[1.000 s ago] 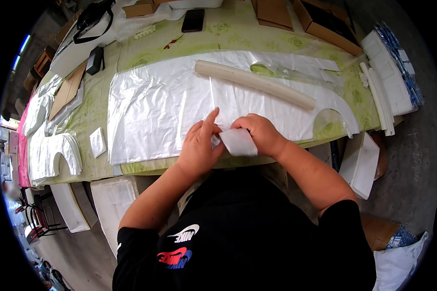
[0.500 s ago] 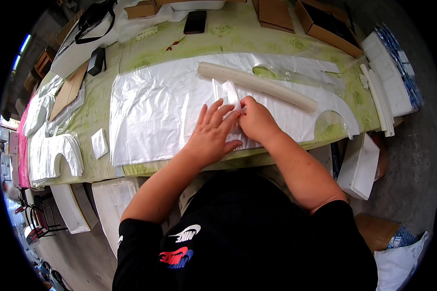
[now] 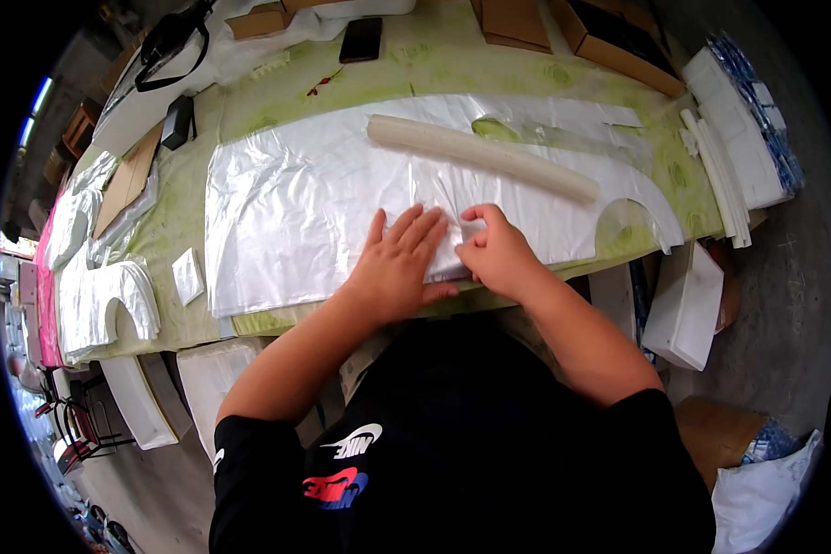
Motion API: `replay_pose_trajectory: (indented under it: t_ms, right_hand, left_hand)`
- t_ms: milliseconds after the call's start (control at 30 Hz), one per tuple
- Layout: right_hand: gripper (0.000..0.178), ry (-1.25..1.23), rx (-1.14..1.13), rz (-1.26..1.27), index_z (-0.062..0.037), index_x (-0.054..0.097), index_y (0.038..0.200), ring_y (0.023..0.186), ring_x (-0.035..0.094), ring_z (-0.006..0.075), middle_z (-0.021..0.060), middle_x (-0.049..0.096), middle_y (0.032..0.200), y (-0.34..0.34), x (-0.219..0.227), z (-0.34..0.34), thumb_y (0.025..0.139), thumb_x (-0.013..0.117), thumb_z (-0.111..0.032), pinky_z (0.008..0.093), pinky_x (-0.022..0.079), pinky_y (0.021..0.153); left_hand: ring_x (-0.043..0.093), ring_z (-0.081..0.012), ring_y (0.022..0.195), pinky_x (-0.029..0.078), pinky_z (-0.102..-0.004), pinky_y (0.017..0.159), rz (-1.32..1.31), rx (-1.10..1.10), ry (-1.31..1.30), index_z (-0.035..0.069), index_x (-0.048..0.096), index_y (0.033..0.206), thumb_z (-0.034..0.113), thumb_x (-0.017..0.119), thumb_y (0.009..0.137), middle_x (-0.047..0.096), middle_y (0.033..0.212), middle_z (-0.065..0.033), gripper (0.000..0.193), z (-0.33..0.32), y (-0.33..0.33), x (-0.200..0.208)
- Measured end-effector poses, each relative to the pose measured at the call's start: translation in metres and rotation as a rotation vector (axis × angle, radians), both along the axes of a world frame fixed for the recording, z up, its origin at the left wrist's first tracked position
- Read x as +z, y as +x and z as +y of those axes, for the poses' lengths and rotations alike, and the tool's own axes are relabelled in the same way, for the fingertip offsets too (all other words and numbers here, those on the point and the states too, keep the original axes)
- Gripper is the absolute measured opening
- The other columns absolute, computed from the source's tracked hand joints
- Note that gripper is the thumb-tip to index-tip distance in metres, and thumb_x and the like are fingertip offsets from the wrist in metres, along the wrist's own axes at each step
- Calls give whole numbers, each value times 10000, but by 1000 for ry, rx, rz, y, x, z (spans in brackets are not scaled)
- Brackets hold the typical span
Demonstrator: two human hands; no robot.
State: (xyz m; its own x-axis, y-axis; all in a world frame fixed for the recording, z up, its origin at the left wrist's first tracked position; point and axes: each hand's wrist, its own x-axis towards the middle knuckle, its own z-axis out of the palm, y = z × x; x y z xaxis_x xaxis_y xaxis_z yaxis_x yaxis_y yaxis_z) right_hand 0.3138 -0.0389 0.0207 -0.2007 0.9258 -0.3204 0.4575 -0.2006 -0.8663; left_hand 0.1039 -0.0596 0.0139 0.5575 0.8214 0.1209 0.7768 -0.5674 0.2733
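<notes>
A stack of white plastic film bags [image 3: 277,222], glossy and creased, lies spread over the table in front of me. My left hand [image 3: 392,263] rests on it palm down, fingers stretched out. Just to its right, my right hand [image 3: 503,251] is half curled low over the film near the front edge. A gap shows between its index finger and thumb, with nothing visible in it. The fingers beneath are partly hidden. Beyond both hands, a long beige tube [image 3: 480,157] lies slanted across the film.
A green patterned cloth [image 3: 249,109] covers the table. Further film pieces [image 3: 111,295], a small white packet [image 3: 187,276] and a cardboard sheet [image 3: 131,182] lie left. A phone [image 3: 361,40] and open carton [image 3: 619,46] are at the back. White rolls [image 3: 718,180] lie at the right edge.
The raised fold of film between my hands has flattened. My right hand has drawn slightly right and down, and its index finger and thumb have parted. My left hand has flattened onto the film.
</notes>
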Motion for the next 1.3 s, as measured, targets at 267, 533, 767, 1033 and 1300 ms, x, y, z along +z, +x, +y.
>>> replay_pose_trajectory:
  t_ms: [267, 533, 767, 1033, 1300]
  right_hand:
    - [425, 841, 154, -94, -46, 623, 1224, 1035, 619, 333, 136, 649, 1128, 19, 12, -56, 811, 649, 48, 415, 521, 914]
    - [450, 883, 470, -223, -120, 690, 1165, 1209, 568, 329, 44, 668, 1244, 32, -6, -23, 736, 679, 18, 430, 437, 1045]
    - [195, 801, 335, -318, -77, 709, 962, 1018, 582, 310, 62, 667, 1045, 26, -20, -8, 773, 746, -102, 429, 453, 908]
    - [257, 679, 266, -577, -48, 713, 810, 841, 618, 349, 118, 662, 834, 6, -9, 9, 938, 631, -256, 472, 496, 771]
    - [191, 680, 208, -674, -62, 671, 867, 845, 646, 347, 116, 669, 857, 0, -8, 6, 899, 657, -250, 484, 508, 739]
  left_hand:
    - [497, -263, 1380, 310, -570, 1181, -142, -14, 15, 104, 610, 1383, 1, 574, 801, 558, 1457, -61, 592, -37, -2, -1]
    - [587, -318, 1224, 393, -497, 1116, -293, 34, -11, 80, 692, 1240, 4, 620, 801, 636, 1292, -95, 452, -30, -4, -3]
    - [642, -332, 1043, 456, -468, 969, -318, 199, 89, 44, 725, 1066, 100, 671, 889, 711, 979, -83, 193, -16, -1, 0]
    - [657, -279, 982, 441, -447, 959, -366, 407, -128, 80, 483, 1463, 211, 727, 886, 705, 919, -44, 640, -2, 7, 2]
    - [371, -361, 1459, 269, -600, 1179, -87, 87, 177, 196, 466, 1527, 353, 735, 905, 449, 1537, -125, 696, -2, 12, -9]
